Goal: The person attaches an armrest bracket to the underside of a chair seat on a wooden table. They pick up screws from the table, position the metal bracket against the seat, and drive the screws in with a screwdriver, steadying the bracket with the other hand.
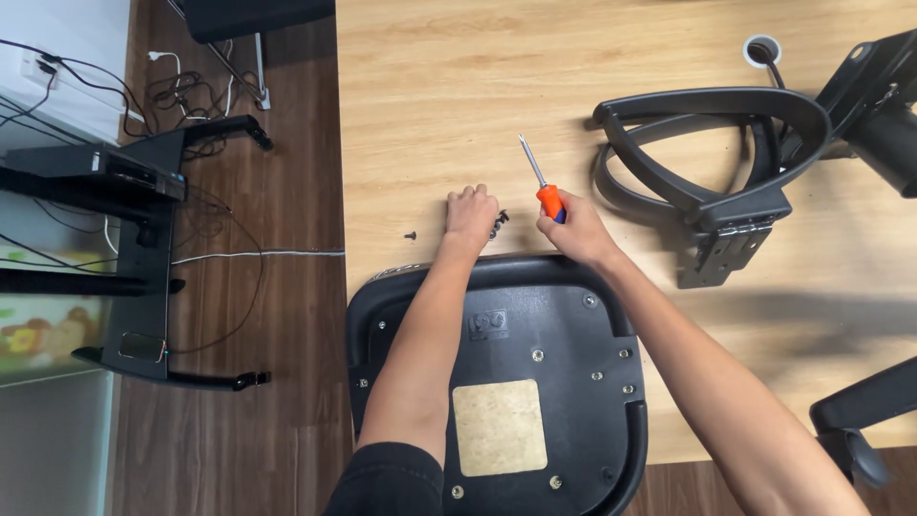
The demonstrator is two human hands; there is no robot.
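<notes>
- Gripping the orange handle of a screwdriver (541, 183), the right hand (573, 229) has its fingers wrapped around the lower part of the handle, so only the top of the orange grip shows above the fist.
- The screwdriver sits over the wooden table (430, 86), just past the far edge of the seat; its long axis runs from the hand up and slightly to the left, with the metal shaft and tip pointing away from the person.
- The left hand (471, 212) rests knuckles up on the table, fingers curled under into a loose fist; whether it holds anything I cannot tell.
- A small cluster of dark screws (499, 224) lies between the two hands, just beside the left hand.
- One lone screw (411, 234) lies on the table to the left of the left hand, a little apart from it.
- An upturned black chair seat (564, 325) lies under both forearms, its underside facing up with a square tan patch (499, 427) in the middle and several screw heads around it.
- Two black chair armrests (707, 143) with metal brackets lie on the table to the right, well apart from the hands.
- A black stand (143, 258) and loose cables (191, 96) sit on the dark wooden floor to the left.
</notes>
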